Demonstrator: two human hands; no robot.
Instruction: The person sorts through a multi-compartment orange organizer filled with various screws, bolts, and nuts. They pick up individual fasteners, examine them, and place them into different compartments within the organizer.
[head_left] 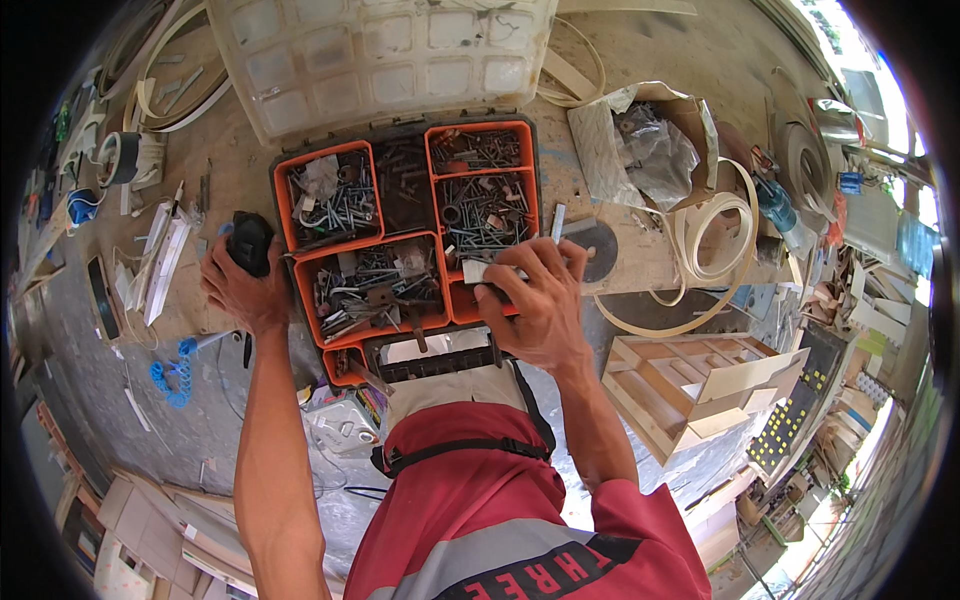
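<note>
On the workbench in front of me lies a black organizer case [530, 118] with orange bins, its lid raised. Screws, nails and bolts fill an upper-left bin [335, 196], a large lower-left bin [380, 290] and the right-hand bins [485, 208]. Left of the case, my left hand [250, 285] is closed around a black, rounded tape measure [250, 243] resting by the bench edge. Over the lower-right bin, my right hand [540, 305] has its fingers curled, with a small pale piece [474, 271] at the thumb and index fingertips.
The cloudy lid [390, 60] stands up behind the case. Right of it are an open box with plastic bags [650, 150], a dark disc [598, 250] and coiled edging strips [715, 235]. A wooden frame [690, 390] stands below the bench at right; a blue coiled hose [172, 378] hangs left.
</note>
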